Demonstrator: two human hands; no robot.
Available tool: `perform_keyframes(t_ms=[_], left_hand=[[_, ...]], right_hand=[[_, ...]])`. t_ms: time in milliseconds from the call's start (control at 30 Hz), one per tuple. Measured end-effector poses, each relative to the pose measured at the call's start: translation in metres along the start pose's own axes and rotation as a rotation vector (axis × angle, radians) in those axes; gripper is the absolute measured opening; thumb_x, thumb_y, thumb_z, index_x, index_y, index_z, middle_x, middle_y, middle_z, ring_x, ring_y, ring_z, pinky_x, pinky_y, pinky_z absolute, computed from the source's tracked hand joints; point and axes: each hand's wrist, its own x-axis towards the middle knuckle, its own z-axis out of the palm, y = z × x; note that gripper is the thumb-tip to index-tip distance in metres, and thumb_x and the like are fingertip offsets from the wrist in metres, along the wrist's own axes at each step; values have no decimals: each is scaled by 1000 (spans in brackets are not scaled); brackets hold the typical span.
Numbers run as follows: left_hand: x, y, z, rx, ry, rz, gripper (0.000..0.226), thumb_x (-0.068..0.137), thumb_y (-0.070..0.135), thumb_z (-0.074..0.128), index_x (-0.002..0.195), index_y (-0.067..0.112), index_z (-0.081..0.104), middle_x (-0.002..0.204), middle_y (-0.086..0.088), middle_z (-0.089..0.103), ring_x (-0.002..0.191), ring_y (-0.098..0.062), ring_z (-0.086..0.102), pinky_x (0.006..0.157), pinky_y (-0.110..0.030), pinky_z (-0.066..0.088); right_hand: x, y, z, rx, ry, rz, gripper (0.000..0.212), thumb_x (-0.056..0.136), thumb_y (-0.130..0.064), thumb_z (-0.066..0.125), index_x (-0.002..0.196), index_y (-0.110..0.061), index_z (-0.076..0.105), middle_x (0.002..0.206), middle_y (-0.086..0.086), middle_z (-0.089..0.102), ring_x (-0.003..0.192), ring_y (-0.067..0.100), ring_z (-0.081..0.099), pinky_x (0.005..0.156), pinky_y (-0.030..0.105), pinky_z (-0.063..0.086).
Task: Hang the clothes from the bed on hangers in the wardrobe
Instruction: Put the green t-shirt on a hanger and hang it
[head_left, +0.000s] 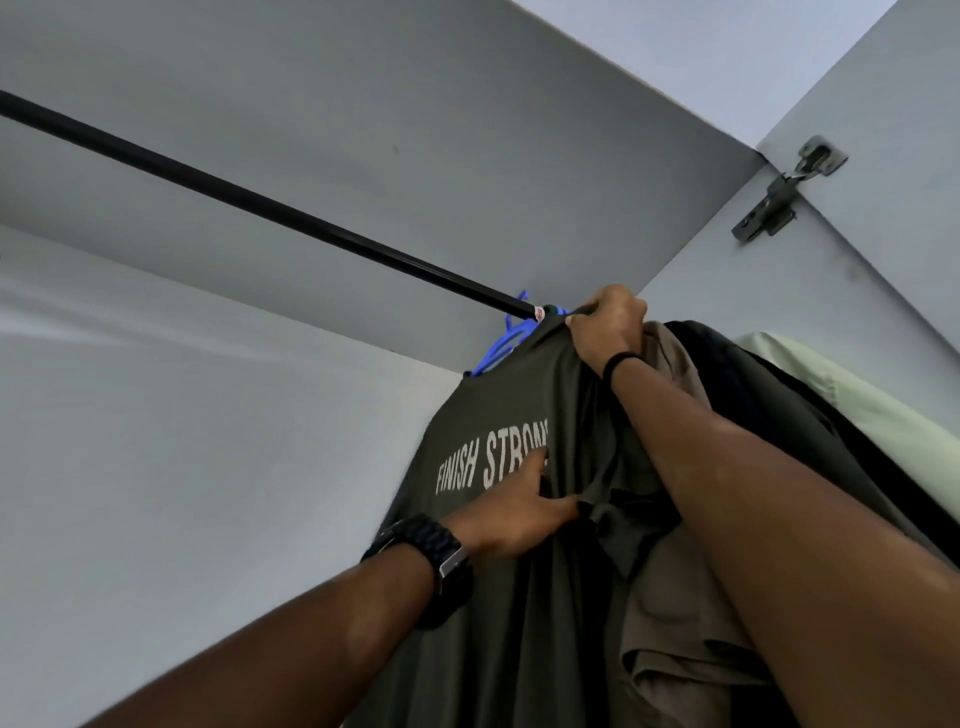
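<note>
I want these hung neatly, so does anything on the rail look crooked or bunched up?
Yes. The dark green T-shirt is bunched: its right side folds in creases where the left hand pinches it, and the right hand grips its shoulder at the rail. Its blue hanger pokes out, tilted.
</note>
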Motion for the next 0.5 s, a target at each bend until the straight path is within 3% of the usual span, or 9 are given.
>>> perform_keyframes(t_ms=[100, 200, 267, 367, 500], left_hand=[[2, 1, 1, 65, 13, 3, 76, 88, 13, 59, 149, 33, 19, 114, 7, 58, 96, -13, 61, 72, -15, 48], [-3, 3, 3, 131, 11, 23, 87, 83, -3, 56, 151, 31, 14, 136, -4, 49, 121, -16, 52, 88, -26, 51], [-10, 5, 8, 204, 23, 66, 87, 79, -9, 51, 151, 28, 19, 141, -5, 48, 128, -17, 47, 98, -25, 44], [-22, 11, 16, 254, 18, 73, 85, 76, -9, 47, 149, 26, 23, 144, -2, 45, 131, -16, 42, 94, -11, 32], [-38, 25, 17, 197, 43, 68, 79, 78, -7, 47, 147, 26, 29, 139, -2, 49, 124, -17, 48, 88, -12, 37]], right_hand=[[2, 3, -10, 21, 14, 0, 20, 88, -10, 61, 103, 0, 67, 112, 19, 64, 103, 32, 60, 86, 25, 47], [-11, 14, -24, -3, 4, -6, 19, 87, -12, 61, 101, -2, 67, 111, 17, 63, 99, 29, 59, 76, 20, 41], [-24, 24, -36, -28, 0, -26, 18, 87, -13, 60, 101, -4, 64, 111, 13, 62, 91, 22, 54, 73, 19, 36], [-39, 32, -53, -27, -70, -23, 21, 90, -15, 57, 109, -6, 58, 113, 10, 58, 86, 15, 43, 74, 19, 35], [-48, 19, -74, 28, -167, 23, 30, 90, -11, 58, 117, -6, 46, 100, 2, 46, 74, 12, 43, 64, 11, 36]])
